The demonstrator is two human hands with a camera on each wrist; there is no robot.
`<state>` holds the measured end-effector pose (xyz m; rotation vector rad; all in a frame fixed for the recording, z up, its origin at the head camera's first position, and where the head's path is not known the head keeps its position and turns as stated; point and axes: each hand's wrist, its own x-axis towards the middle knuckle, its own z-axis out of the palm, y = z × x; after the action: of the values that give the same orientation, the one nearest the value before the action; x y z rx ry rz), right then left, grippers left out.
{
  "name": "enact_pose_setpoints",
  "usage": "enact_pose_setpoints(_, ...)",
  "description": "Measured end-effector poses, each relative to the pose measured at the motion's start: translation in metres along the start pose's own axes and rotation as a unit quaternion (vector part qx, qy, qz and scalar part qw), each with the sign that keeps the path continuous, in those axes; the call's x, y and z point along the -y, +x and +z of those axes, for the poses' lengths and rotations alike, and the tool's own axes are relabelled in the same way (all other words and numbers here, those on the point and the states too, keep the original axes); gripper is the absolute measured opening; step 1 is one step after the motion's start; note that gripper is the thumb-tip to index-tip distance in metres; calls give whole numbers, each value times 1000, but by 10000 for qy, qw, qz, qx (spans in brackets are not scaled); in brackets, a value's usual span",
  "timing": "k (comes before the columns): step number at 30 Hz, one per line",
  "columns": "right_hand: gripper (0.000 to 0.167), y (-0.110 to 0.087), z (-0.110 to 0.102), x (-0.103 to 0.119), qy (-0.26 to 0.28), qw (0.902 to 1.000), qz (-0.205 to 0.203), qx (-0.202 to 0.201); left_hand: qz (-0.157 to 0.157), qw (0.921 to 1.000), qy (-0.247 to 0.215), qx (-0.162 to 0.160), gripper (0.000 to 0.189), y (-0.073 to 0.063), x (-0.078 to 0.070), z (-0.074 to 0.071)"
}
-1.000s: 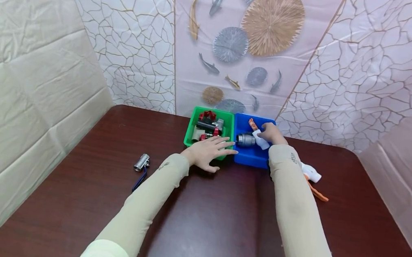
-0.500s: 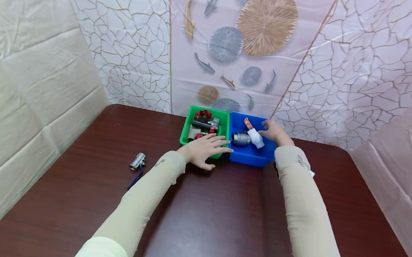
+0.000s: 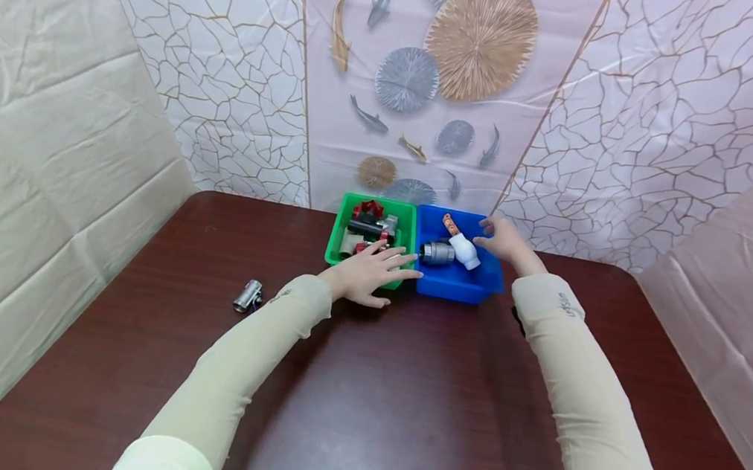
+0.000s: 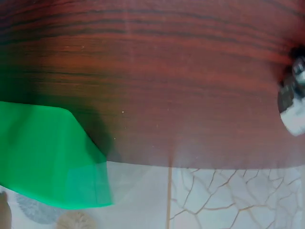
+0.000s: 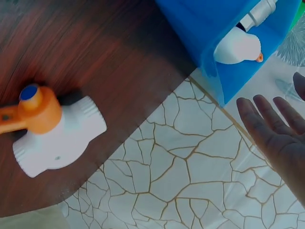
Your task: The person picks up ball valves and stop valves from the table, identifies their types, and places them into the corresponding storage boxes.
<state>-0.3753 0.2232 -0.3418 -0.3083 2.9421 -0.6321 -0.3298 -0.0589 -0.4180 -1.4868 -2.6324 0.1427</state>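
My left hand (image 3: 365, 275) lies with fingers spread over the front of the green bin (image 3: 333, 242), fingertips by the rim it shares with the blue bin (image 3: 459, 293). Over the blue bin's right side is my right hand (image 3: 506, 243), holding nothing, its fingers apart from the white ball valve (image 3: 465, 252) inside. That valve's orange handle points to the back wall, and a grey metal valve (image 3: 438, 253) lies to its left. In the right wrist view, the right hand's fingers (image 5: 279, 114) are loosely extended beside the blue bin.
Several red, black and grey fittings (image 3: 366, 228) fill the green bin. On the table's left lies a metal ball valve (image 3: 248, 296). Another white valve with an orange handle (image 5: 59, 133) is on the table right of the blue bin, hidden behind the sleeve in the head view.
My right hand has let go of the white valve in the blue bin and drawn back to the right. The left hand keeps its place over the green bin. The head view has shifted slightly.
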Motion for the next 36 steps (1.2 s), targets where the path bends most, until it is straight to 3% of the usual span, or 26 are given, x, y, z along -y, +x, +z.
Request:
enact_pose_setpoints(8, 47, -15, -9, -4, 168, 9997, 53, -197, -220, 9991, 349, 129, 78, -12, -5, -3)
enact_pose_setpoints(15, 49, -27, -18, -9, 530, 9978, 397, -50, -434, 9989, 182, 17, 76, -22, -6, -17)
enact_pose_setpoints(24, 47, -37, -21, -18, 913, 9934, 666, 199, -398, 9979, 51, -506, 68, -36, 0, -29)
enact_pose_setpoints(36, 47, -56, -17, -36, 1495, 9860, 598, 443, -441, 9939, 289, -964, 67, -73, 13, -35)
